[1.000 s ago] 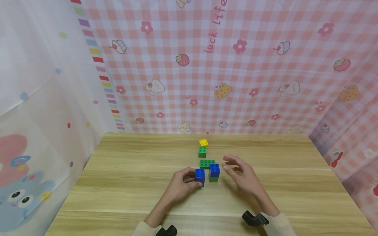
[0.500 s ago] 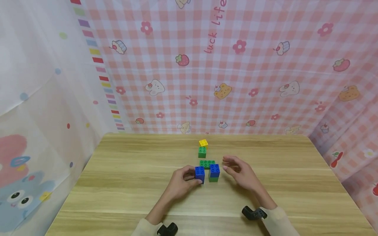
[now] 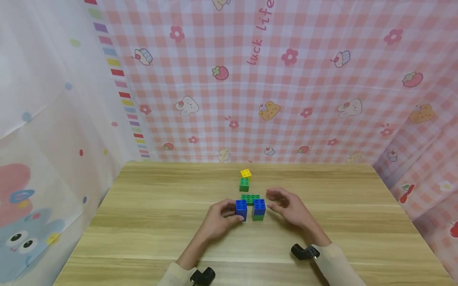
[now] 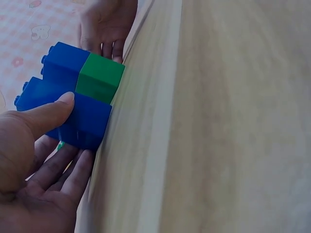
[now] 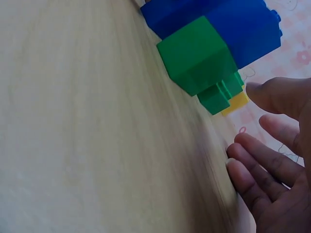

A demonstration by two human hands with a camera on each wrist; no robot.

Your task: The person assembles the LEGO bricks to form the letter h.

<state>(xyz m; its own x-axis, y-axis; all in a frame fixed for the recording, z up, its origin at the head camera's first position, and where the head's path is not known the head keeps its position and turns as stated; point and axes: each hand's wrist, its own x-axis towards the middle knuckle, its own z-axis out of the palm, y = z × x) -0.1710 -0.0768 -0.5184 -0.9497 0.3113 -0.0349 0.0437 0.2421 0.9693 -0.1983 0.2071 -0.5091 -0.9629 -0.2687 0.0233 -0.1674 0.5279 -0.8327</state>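
Observation:
My left hand (image 3: 219,220) grips an all-blue stack of toy building bricks (image 3: 241,210), thumb on the near side and fingers on the far side. In the left wrist view this blue stack (image 4: 80,114) stands upright at the table surface. Just right of it is a second stack, a blue brick (image 3: 259,204) on top of a green brick (image 3: 258,217). To the right of that stack my right hand (image 3: 291,208) hovers with loosely bent fingers, holding nothing. From the right wrist view, its thumb and fingers are apart from the green brick (image 5: 197,56).
Behind the stacks lies a longer green brick (image 3: 250,198), partly hidden. Farther back are a small green brick (image 3: 244,184) and a yellow brick (image 3: 245,173). The wooden table (image 3: 161,198) ends at a pink checked cloth (image 3: 229,91).
My left hand has moved the blue stack slightly away from me, level with the blue-and-green stack. My right hand has drifted a little left, closer to that stack.

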